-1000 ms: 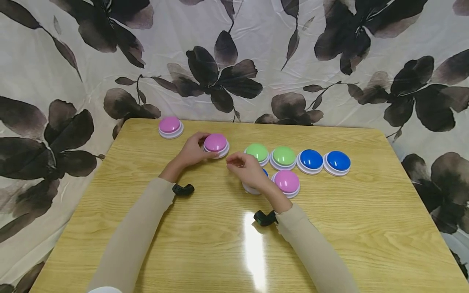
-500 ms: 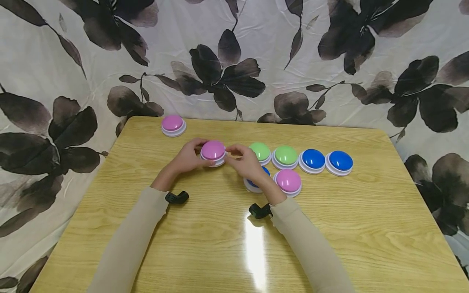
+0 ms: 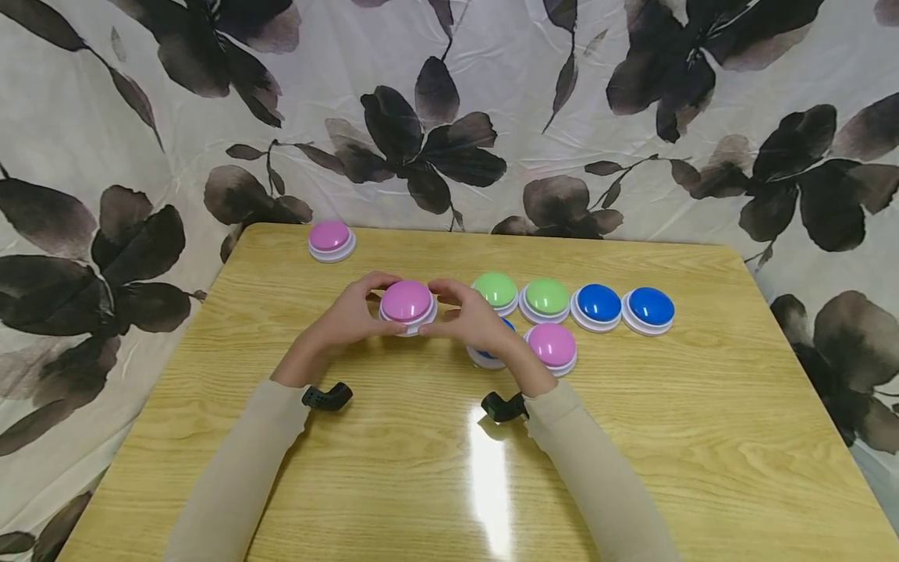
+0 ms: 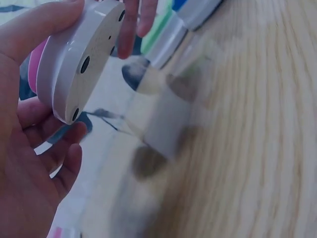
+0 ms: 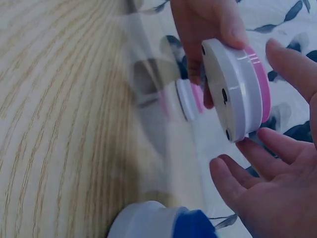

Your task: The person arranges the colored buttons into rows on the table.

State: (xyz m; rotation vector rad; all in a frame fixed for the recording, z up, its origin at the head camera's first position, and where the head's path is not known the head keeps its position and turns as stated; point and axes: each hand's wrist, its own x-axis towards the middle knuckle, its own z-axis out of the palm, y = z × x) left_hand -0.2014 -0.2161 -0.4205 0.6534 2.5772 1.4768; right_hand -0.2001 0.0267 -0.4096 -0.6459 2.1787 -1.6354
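Note:
A pink push button (image 3: 406, 301) on a round white base is held up off the table, its underside with small dark holes showing in both wrist views. My left hand (image 3: 349, 314) grips the base from the left, thumb on one side and fingers on the other. From the right my right hand (image 3: 476, 316) reaches around it. In the right wrist view, fingertips (image 5: 244, 145) of that hand are right at the base's rim while its thumb stands apart from the button. A blue button (image 3: 485, 360) is partly hidden by the right hand.
Two green buttons (image 3: 547, 297) and two blue buttons (image 3: 650, 307) stand in a row on the wooden table (image 3: 393, 468). In front of the row is another pink button (image 3: 552, 345). One more pink button (image 3: 329, 236) sits at the back left edge. Floral cloth (image 3: 302, 78) hangs behind.
The left hand has brought the pink button nearer to me and slightly left. The right hand has spread its thumb and fingers around the button's right side.

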